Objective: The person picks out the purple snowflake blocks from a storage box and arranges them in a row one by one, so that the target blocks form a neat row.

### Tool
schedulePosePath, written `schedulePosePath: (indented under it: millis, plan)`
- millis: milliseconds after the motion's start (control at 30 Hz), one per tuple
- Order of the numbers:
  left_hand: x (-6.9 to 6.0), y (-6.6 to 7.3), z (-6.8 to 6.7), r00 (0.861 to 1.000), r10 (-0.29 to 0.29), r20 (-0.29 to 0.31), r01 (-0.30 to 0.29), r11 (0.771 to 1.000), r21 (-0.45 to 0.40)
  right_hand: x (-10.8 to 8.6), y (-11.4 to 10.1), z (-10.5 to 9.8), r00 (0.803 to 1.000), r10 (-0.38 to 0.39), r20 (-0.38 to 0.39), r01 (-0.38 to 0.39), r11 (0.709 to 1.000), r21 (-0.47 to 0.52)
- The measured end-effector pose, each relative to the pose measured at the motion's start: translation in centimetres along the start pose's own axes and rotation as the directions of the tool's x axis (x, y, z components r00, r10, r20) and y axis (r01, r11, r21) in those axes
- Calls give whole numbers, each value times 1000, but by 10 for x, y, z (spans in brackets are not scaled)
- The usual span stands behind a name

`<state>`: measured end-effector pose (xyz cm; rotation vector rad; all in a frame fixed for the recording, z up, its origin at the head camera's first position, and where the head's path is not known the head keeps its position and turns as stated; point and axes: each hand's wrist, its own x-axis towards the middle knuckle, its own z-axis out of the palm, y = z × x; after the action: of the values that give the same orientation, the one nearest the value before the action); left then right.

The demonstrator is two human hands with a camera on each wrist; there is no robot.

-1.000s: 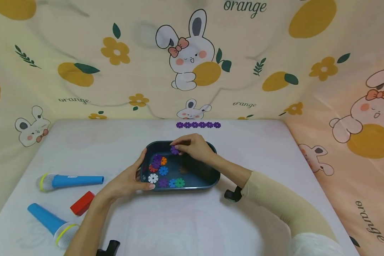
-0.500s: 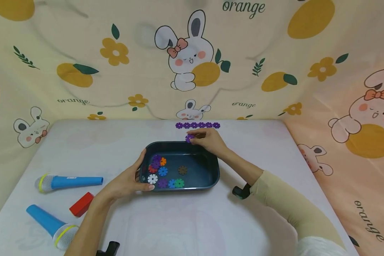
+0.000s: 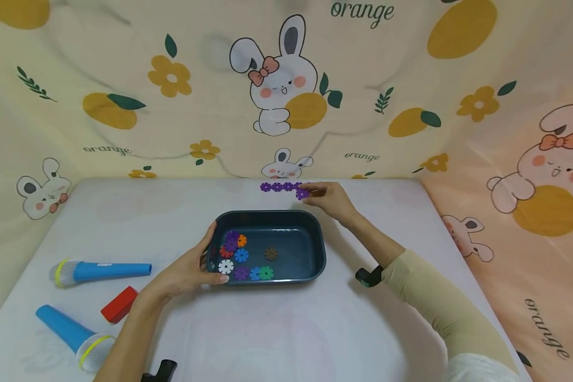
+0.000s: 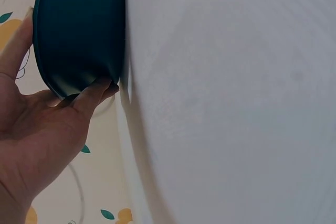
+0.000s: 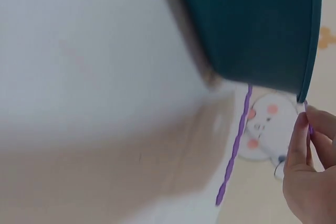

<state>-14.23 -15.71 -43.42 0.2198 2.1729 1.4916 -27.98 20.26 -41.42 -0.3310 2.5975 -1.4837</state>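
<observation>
My left hand [image 3: 188,268] grips the left end of a dark blue tray [image 3: 298,249], thumb on the near rim; in the left wrist view its fingers [image 4: 93,98] curl against the tray's end wall. Between thumb and fingers, my right hand [image 3: 333,201] pinches a purple notched plastic disc [image 3: 301,195] beyond the tray. Just behind it lies a row of joined purple discs [image 3: 277,187] at the table's far edge, its right end hidden by the hand. Inside the tray are several loose discs, among them a white disc [image 3: 226,266], a brown disc [image 3: 270,254] and a green disc [image 3: 266,273].
To the left lie two blue toy microphones, one microphone [image 3: 105,271] sideways and another microphone [image 3: 74,334] nearer, partly behind the left forearm. A red block [image 3: 119,304] is between them. A patterned cloth [image 3: 196,106] hangs behind the white table [image 3: 258,329].
My right hand has carried the purple disc up out of the tray, away and to the right, to the front of the purple row. The left hand and tray stay in place.
</observation>
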Motion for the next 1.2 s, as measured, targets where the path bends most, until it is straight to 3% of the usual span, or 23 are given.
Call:
schedulePosePath:
  millis: [300,533,833,1133,1200]
  plan:
    - [2,2,-3,1000,11,3,-11,1000,-1,13,21,-26,997,4,-77,-1,999,43]
    - [3,4,-4,1000,17,14,-17,1000,6,17,39,-39,988,34,-152,-32,999,12]
    - [5,5,-4,1000,18,15,-18,1000,25,25,64,-52,973,77,-218,-61,995,79]
    - [2,-2,-2,1000,8,10,-8,1000,4,35,84,-55,957,122,-263,-159,979,-124]
    - [2,-3,-2,1000,11,10,-11,1000,0,38,88,-56,959,126,-252,-159,981,-115]
